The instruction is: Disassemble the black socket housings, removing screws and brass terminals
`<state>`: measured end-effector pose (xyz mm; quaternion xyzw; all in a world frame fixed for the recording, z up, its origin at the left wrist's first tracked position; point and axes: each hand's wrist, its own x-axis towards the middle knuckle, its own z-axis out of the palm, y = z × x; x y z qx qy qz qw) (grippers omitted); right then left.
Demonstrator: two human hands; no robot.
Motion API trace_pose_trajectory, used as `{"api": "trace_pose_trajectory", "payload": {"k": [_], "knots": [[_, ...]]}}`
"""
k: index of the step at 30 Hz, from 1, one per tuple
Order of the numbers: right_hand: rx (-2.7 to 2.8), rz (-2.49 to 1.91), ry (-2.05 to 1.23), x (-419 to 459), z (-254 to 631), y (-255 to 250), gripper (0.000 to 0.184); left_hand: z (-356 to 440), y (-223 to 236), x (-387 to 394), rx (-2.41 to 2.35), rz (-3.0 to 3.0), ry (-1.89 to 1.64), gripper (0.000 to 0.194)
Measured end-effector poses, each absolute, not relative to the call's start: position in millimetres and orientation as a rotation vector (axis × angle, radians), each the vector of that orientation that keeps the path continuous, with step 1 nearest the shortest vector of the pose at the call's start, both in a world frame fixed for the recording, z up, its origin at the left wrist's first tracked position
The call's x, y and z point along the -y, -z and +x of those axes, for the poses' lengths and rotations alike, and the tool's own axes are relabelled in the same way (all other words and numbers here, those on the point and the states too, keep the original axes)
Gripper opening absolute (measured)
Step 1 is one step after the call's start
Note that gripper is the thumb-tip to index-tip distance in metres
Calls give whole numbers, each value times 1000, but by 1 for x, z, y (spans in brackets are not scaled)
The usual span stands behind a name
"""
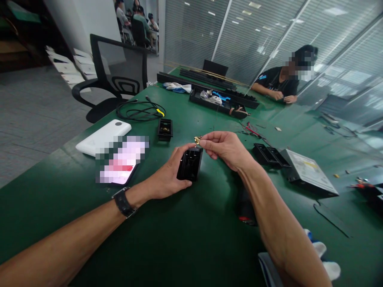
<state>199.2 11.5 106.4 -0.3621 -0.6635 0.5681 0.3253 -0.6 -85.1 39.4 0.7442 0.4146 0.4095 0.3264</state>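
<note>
My left hand [170, 175] is closed round a black plastic box [189, 165], its open side facing me, thumb along the lower edge and fingers at the top. Just above the box's top edge, my right hand [223, 147] pinches a small brass-coloured metal part [197, 140] between thumb and fingertips. Whether that part touches the box I cannot tell. A smaller black box [165, 130] with brass-coloured pieces inside stands farther back on the left.
On the green table [143, 235] lie a white box [103, 137], a phone [122, 163] and a coiled black cable [140, 109]. Two black trays [271, 155] and a metal-topped box [311, 171] are at right. Beyond, a person [281, 81] sits working. An office chair [119, 75] stands left.
</note>
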Motion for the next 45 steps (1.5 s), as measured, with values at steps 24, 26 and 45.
{"api": "trace_pose_trajectory", "payload": {"k": [24, 26, 45], "knots": [[2105, -979, -1139, -7, 204, -114, 26, 2, -44, 91, -1040, 1995, -1056, 84], [2123, -942, -1138, -5, 206, -119, 26, 3, -42, 90, -1048, 2013, -1070, 81], [2083, -1063, -1232, -3, 201, -117, 16, 10, -45, 94, -1225, 2087, -1230, 65]]}}
